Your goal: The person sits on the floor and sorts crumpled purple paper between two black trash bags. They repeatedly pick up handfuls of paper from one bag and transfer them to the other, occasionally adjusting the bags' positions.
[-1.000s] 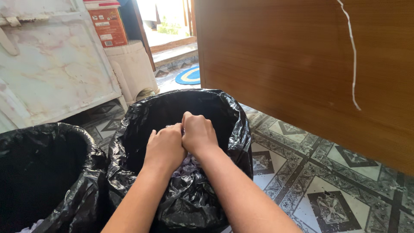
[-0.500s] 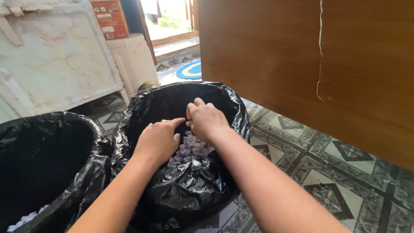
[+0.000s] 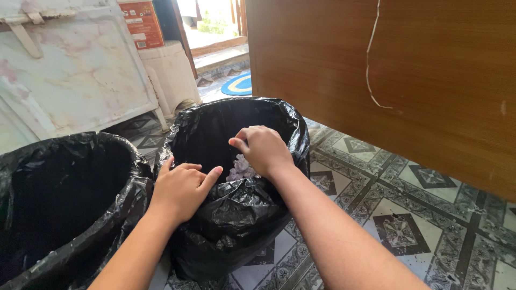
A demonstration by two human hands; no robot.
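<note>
hands in right bin (image 3: pixel 293 115) | second bin (image 3: pixel 129 147) left | cabinet (image 3: pixel 430 80) right

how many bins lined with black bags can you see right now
2. One bin with a black bag stands in the middle, with both hands at its opening. The other black-lined bin stands beside it at the left edge, partly cut off. Others may lie outside the view.

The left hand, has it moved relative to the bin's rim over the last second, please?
Yes. The left hand has drawn back from the right hand to the near rim of the black bin liner.
</note>
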